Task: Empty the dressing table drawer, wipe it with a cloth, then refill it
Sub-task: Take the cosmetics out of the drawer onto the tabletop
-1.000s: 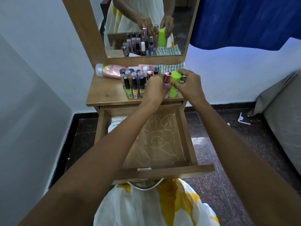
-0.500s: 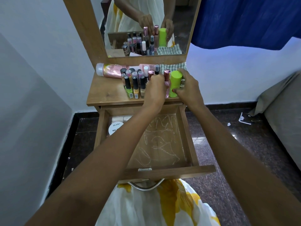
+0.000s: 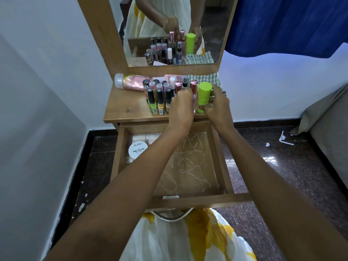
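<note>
The wooden drawer [image 3: 222, 159] stands pulled open below the dressing table top [image 3: 122, 108]. A white nail polish remover tub [image 3: 138, 149] and pale packets sit in its back left corner; the rest of its scribbled floor is bare. On the top stand several nail polish bottles [image 3: 160, 98]. My right hand [image 3: 216, 104] grips a lime green bottle [image 3: 203, 95]. My left hand [image 3: 181, 108] holds a pink bottle with a rose cap [image 3: 194, 91] right beside it. A checked cloth [image 3: 203, 79] lies behind them.
A pink tube [image 3: 131, 81] lies on its side at the back of the top, under the mirror [image 3: 175, 31]. A grey wall is close on the left. A blue curtain [image 3: 291, 25] hangs at the upper right, and a bed edge [image 3: 331, 117] is at the right.
Both hands have stayed on the green and pink bottles at the right front of the top; they shifted only slightly. The drawer's contents are the same.
</note>
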Demonstrator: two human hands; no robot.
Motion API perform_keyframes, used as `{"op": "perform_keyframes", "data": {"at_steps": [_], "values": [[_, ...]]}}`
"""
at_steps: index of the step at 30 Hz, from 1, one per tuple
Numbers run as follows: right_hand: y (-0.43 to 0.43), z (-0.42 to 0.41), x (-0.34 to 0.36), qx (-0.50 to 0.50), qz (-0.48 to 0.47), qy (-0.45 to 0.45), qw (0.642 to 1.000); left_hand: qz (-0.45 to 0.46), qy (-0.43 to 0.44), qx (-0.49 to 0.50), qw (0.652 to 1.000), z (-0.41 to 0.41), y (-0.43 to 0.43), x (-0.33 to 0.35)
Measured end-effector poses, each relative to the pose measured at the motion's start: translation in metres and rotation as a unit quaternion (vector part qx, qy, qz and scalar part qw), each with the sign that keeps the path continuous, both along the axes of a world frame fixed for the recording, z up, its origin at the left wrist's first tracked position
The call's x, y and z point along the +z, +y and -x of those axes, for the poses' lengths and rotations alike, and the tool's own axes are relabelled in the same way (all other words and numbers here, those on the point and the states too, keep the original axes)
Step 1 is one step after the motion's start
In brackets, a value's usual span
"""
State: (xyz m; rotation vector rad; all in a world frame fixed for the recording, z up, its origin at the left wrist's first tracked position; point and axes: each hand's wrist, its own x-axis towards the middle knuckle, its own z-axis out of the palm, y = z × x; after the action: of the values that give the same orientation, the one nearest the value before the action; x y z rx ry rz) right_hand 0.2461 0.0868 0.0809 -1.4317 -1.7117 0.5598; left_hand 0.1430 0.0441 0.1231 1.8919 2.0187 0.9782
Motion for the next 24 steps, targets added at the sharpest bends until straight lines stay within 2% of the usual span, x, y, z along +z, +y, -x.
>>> {"op": "perform_keyframes", "data": {"at_steps": [20, 24], "values": [[-0.004, 0.008, 0.001, -0.004, 0.011, -0.003, 1.000, -0.013, 0.028, -0.007, 0.999, 0.008, -0.007, -0.001], [-0.017, 0.008, -0.002, -0.027, 0.019, 0.028, 0.999, -0.039, 0.036, -0.002, 0.999, 0.013, -0.008, -0.011]]}}
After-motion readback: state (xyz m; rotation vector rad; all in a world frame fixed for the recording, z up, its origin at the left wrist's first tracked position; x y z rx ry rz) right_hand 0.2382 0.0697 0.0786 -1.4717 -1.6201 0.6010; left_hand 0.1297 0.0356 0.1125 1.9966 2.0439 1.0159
